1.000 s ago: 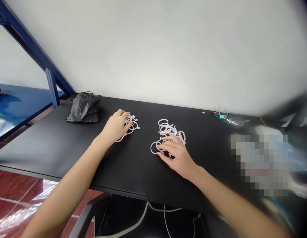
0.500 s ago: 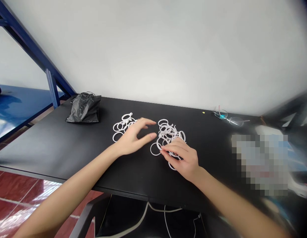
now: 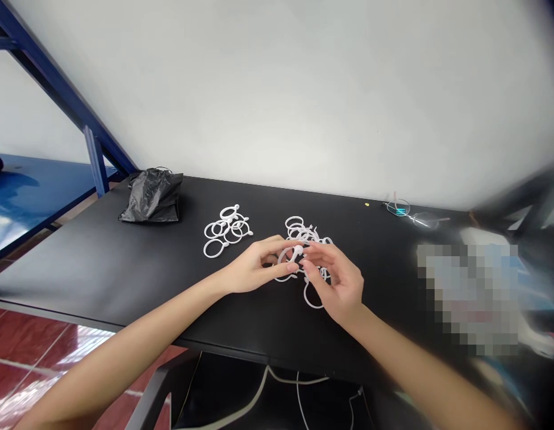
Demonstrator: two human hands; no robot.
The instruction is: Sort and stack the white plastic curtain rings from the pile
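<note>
Both hands meet over the black table (image 3: 102,263) and pinch one white plastic ring (image 3: 291,257) between them. My left hand (image 3: 259,269) grips the ring's left side with curled fingers. My right hand (image 3: 337,278) pinches its right side near a small round knob. Just behind and under the hands lies a loose pile of white rings (image 3: 304,233). A second, smaller group of white rings (image 3: 225,232) lies flat to the left of my left hand, apart from it.
A crumpled black plastic bag (image 3: 151,196) sits at the table's back left. Glasses (image 3: 411,212) lie near the wall at the back right. A blurred-out area covers the right side. Blue metal framing stands at far left; white cables hang under the table's front edge.
My left hand left the left group of rings and moved right to the pile. My right hand lifted a ring from the pile, and both hands now hold it.
</note>
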